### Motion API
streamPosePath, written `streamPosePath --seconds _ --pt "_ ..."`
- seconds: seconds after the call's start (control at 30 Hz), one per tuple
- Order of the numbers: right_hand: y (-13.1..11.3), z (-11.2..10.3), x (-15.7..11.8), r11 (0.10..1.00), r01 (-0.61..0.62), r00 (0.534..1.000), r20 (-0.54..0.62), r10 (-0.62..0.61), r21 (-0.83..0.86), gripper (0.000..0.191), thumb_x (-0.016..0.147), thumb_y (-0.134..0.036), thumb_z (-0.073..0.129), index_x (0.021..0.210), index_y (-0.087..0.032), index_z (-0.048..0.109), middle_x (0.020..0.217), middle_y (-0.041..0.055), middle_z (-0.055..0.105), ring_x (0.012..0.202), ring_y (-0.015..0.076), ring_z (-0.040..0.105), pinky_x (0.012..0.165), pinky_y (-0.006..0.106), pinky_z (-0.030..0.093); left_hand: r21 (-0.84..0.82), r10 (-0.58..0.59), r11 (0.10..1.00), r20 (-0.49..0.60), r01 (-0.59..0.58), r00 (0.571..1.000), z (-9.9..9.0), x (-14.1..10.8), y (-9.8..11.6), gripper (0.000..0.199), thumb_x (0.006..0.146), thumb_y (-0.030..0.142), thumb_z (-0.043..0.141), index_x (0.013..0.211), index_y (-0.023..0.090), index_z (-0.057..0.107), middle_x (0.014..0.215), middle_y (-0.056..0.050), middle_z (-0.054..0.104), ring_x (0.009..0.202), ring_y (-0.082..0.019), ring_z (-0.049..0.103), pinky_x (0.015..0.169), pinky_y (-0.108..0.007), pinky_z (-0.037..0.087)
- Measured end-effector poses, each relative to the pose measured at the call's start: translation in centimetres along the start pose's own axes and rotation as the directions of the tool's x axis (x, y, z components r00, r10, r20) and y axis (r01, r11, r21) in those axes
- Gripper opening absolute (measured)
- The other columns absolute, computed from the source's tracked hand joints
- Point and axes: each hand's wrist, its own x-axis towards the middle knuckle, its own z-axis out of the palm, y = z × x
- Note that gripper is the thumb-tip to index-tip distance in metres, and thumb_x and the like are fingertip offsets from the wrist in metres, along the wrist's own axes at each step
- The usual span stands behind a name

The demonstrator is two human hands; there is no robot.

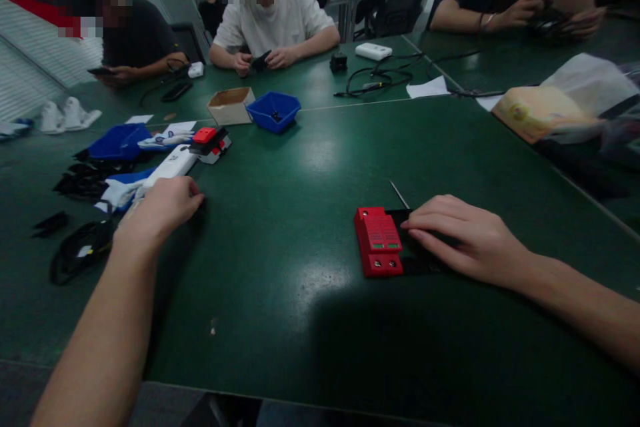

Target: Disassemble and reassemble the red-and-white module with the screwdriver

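Note:
My right hand [463, 240] rests low over the table with its fingers pressed together. A thin metal shaft, like that of a screwdriver [399, 193], sticks out beyond its fingertips; any handle is hidden by the hand. Just left of those fingers lies a red two-pole surge protector block [379, 242] with screw terminals and two green windows. A flat black piece [415, 263] shows between block and hand. On the left, my left hand [163, 207] is curled at the near end of a white box-like bar [173, 163]; what its fingers hold, if anything, is hidden.
Left are a blue bin [120, 141], gloves [117, 192], coiled black cable [83, 250] and a red-black-white stack of modules [210, 143]. Farther back are a cardboard box [231, 107] and another blue bin [274, 111]. Several people sit around; a package [545, 110] lies right.

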Motion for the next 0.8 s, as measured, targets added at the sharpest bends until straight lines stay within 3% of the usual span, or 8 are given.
streamPosePath --seconds 0.13,0.27,0.43,0.57,0.8 --pt "-0.1 0.0 0.2 1.0 0.014 1.0 -0.012 -0.014 -0.004 0.014 0.102 -0.014 0.057 0.111 -0.017 0.067 0.098 0.0075 0.074 0.088 0.0188 0.071 0.08 0.034 0.057 -0.032 0.04 0.999 0.116 -0.037 0.992 -0.2 0.8 5.7 0.019 0.088 0.028 0.06 0.084 0.016 0.074 0.07 -0.004 0.069 0.057 -0.017 0.062 0.057 -0.029 0.044" --pt "-0.3 -0.1 0.4 1.0 0.014 1.0 -0.011 -0.014 0.009 0.014 0.102 -0.015 0.057 0.11 -0.016 0.069 0.097 0.0077 0.075 0.088 0.0194 0.072 0.081 0.034 0.057 -0.219 0.225 0.959 0.201 -0.18 0.954 -0.5 0.0 12.5 0.018 0.093 0.023 0.058 0.098 0.015 0.074 0.094 -0.01 0.072 0.078 -0.022 0.069 0.071 -0.034 0.055" --pt "-0.4 0.0 0.5 1.0 0.012 1.0 -0.004 -0.012 0.006 0.014 0.102 -0.014 0.057 0.108 -0.016 0.069 0.097 0.0083 0.075 0.088 0.0196 0.071 0.081 0.034 0.056 -0.537 0.516 0.74 0.066 -0.405 0.854 0.1 -3.0 19.9 0.019 0.1 0.016 0.052 0.103 0.014 0.071 0.103 -0.01 0.071 0.093 -0.02 0.069 0.084 -0.032 0.058" --pt "-0.4 0.0 0.5 1.0 -0.008 1.0 -0.02 0.008 0.023 0.015 0.1 -0.013 0.058 0.108 -0.018 0.07 0.098 0.0074 0.077 0.087 0.0204 0.072 0.08 0.036 0.056 -0.646 0.547 0.636 -0.009 -0.422 0.837 0.6 -4.5 22.1 0.015 0.101 0.016 0.055 0.104 0.016 0.07 0.103 -0.008 0.072 0.093 -0.018 0.069 0.083 -0.03 0.058" --pt "-0.6 0.0 0.5 0.999 -0.025 1.0 0.015 0.025 0.037 0.016 0.102 -0.016 0.056 0.109 -0.02 0.069 0.097 0.0074 0.077 0.087 0.0204 0.072 0.079 0.037 0.057 -0.763 0.5 0.555 -0.012 -0.331 0.866 0.1 -4.5 21.9 0.012 0.095 0.012 0.063 0.104 0.017 0.071 0.101 -0.006 0.075 0.088 -0.016 0.072 0.081 -0.029 0.06"
